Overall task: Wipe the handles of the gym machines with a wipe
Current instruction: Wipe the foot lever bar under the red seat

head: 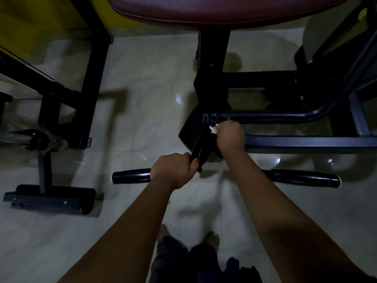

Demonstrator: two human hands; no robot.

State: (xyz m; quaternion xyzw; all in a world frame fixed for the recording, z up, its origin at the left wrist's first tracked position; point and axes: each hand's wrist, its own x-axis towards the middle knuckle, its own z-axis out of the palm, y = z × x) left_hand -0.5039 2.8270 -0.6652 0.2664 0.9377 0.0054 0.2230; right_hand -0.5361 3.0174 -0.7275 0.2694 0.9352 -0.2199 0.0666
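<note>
A black handle bar (pixel 132 176) with yellow end caps runs across the middle of the view, its right half (pixel 304 177) showing past my right forearm. My left hand (pixel 173 170) grips the black link (pixel 201 149) that rises from the bar's centre. Farther up, my right hand (pixel 229 136) is closed around a white wipe (pixel 213 129), of which only a crumpled tip shows. It presses the wipe against the upper end of that link, just below the machine's black tube (pixel 255 116).
A maroon padded seat (pixel 214 11) on a black post fills the top. Black frame rails (pixel 306 141) run right. A second machine's frame and foot (pixel 51 199) stand at left on the pale tiled floor (pixel 142 82). My bare feet (pixel 211 240) show at the bottom.
</note>
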